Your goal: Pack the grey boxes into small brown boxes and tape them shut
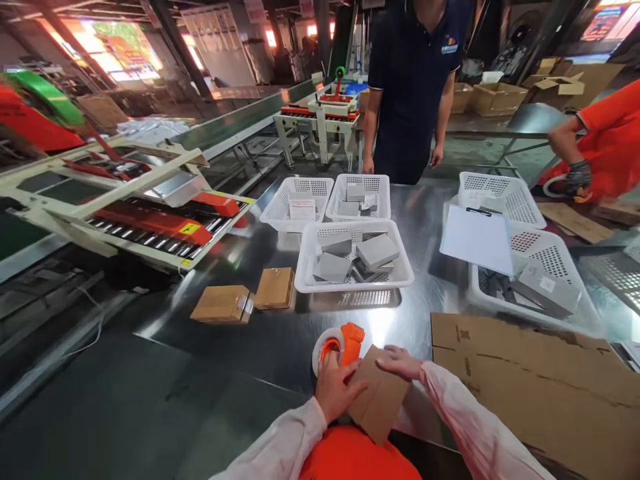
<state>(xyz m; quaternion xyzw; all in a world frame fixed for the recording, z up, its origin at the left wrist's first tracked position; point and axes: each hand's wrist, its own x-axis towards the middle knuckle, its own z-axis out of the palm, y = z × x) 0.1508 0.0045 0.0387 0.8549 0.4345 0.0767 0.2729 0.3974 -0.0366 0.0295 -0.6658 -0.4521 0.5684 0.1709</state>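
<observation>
A small brown cardboard box is tilted in front of my body, between my two hands. My left hand has its fingers spread: the thumb and a finger touch the box's left side, and other fingertips rest at the ring of an orange tape dispenser with a roll of clear tape. My right hand lies with outstretched fingers on the box's upper right edge. Whether the left fingertips hook into the ring is unclear.
Two closed brown boxes lie left on the metal table. White baskets hold grey boxes. Flat cardboard and a clipboard are at right. A person stands opposite; another's gloved hand shows far right.
</observation>
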